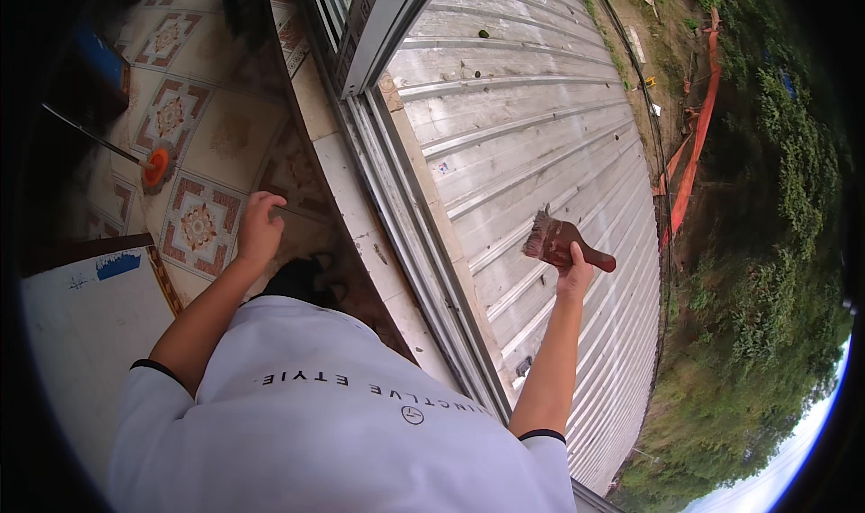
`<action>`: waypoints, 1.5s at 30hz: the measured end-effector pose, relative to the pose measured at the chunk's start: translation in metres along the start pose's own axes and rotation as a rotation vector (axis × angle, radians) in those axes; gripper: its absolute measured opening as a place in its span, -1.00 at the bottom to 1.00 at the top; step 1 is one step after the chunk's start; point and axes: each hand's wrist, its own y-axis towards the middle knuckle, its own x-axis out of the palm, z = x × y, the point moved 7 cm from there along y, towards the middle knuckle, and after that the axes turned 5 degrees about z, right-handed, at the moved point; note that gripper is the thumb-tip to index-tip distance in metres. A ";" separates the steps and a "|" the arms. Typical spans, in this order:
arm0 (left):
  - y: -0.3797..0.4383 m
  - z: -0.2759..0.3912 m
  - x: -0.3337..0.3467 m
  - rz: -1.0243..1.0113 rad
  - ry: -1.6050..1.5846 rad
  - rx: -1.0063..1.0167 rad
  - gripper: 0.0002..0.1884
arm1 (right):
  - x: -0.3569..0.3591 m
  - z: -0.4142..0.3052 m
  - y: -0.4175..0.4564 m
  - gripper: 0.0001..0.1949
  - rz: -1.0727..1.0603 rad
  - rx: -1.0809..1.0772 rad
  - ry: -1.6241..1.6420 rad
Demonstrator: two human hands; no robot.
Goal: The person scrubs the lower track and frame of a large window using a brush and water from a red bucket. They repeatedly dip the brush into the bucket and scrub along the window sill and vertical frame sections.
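My right hand [576,273] reaches out past the window frame and grips a wide brush [561,241] with a dark red handle. The brush is over a ribbed metal roof [527,128], its worn bristles pointing left; whether they touch the metal I cannot tell. Indoors, above the patterned tile floor [233,124], my left hand [261,229] is empty with its fingers loosely bent apart. Between my two arms runs the metal sliding-window track [405,195], beside a tiled sill [348,205] with bits of debris on it.
A rod with an orange disc-shaped end [156,168] stands at the left. Below it is a white board or tabletop [88,310] with a blue mark. The upright window frame [378,33] rises at the top. Beyond the roof are cables, orange netting [699,128] and bushes.
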 end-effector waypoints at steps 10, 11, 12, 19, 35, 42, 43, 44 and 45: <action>-0.010 0.008 -0.006 -0.033 0.072 0.039 -0.62 | -0.031 0.104 0.011 -0.75 0.305 0.103 0.143; -0.011 0.009 -0.005 -0.035 0.065 0.020 -0.63 | -0.024 0.099 0.013 -0.74 0.201 0.172 0.200; -0.010 0.012 -0.003 -0.043 0.054 0.005 -0.65 | -0.027 0.099 0.019 -0.72 0.072 0.284 0.302; -0.019 0.019 -0.005 -0.082 0.019 -0.030 -0.58 | -0.076 0.120 -0.019 -0.70 0.527 -0.171 -0.483; -0.011 0.100 0.044 -0.279 -0.142 0.227 -0.65 | 0.005 0.057 -0.113 -0.64 0.095 0.255 0.845; -0.042 0.229 0.107 -0.559 -0.301 0.580 -0.66 | -0.022 0.050 -0.238 -0.52 0.366 0.172 0.916; -0.046 0.239 0.117 -0.609 -0.286 0.611 -0.67 | -0.041 0.060 -0.252 -0.56 0.416 0.138 0.915; -0.048 0.248 0.124 -0.582 -0.204 0.696 -0.69 | -0.061 0.068 -0.268 -0.58 0.475 0.125 0.964; -0.048 0.249 0.134 -0.570 -0.197 0.809 -0.69 | -0.082 0.073 -0.285 -0.60 0.533 0.111 1.012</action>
